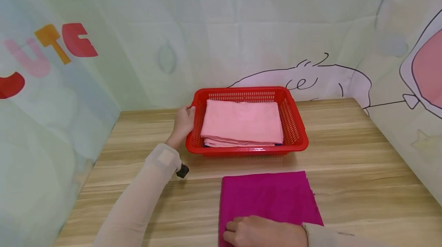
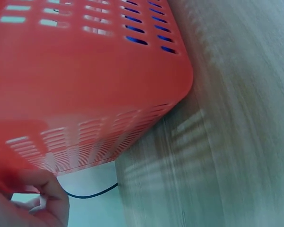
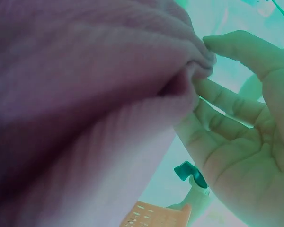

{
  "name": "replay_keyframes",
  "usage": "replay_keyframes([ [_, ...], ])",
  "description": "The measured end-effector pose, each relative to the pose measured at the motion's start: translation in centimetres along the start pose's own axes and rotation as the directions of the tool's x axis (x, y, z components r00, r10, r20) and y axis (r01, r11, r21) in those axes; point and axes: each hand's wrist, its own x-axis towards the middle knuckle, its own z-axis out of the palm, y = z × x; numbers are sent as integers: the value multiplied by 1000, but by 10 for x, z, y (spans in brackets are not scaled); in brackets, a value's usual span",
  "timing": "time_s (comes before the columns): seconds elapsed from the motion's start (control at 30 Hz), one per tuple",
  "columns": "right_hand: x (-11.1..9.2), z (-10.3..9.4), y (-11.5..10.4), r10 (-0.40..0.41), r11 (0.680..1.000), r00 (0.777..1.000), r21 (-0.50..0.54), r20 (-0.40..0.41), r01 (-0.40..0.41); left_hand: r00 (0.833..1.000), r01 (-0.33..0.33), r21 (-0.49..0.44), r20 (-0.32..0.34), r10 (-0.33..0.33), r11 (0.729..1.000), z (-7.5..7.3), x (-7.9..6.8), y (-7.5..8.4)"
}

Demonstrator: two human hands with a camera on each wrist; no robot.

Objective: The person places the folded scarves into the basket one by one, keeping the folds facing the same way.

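Observation:
In the head view, a red plastic basket [image 1: 246,149] with slotted walls stands at the back middle of the table. Folded pink cloths [image 1: 241,122] are stacked inside, and a bit of dark blue shows beneath them. My left hand [image 1: 183,121] grips the basket's left rim; its curled fingers [image 2: 47,187] also show there in the left wrist view. In front of the basket lies a folded magenta cloth [image 1: 266,195]. Over its near part is my right hand [image 1: 264,231], which pinches a gathered edge of the cloth [image 3: 94,94] between thumb and fingers in the right wrist view.
The wood-grain table [image 1: 345,170] runs back to a printed backdrop [image 1: 186,40] that also encloses both sides. A small black device [image 1: 182,171] sits at my left wrist. Strip-lit shadows of the basket fall on the table in the left wrist view.

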Motion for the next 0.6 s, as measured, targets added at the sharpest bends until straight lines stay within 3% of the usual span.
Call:
replay_keyframes([
  [0.13, -4, -3, 3, 22, 995, 1000, 101, -6, -21, 1000, 17, -4, 17, -17, 1000, -2, 2, -1],
  [0.27, -9, -5, 4, 28, 990, 998, 137, -52, -21, 999, 39, -1, 32, -39, 999, -5, 3, 0],
  [0.47, -18, -6, 6, 80, 977, 984, 209, -162, -45, 999, 24, 28, 38, -25, 999, -10, 3, 1],
  [0.6, -22, -6, 9, 76, 985, 963, 170, -258, -32, 1000, -8, 77, 10, 7, 997, -12, 2, -4],
])
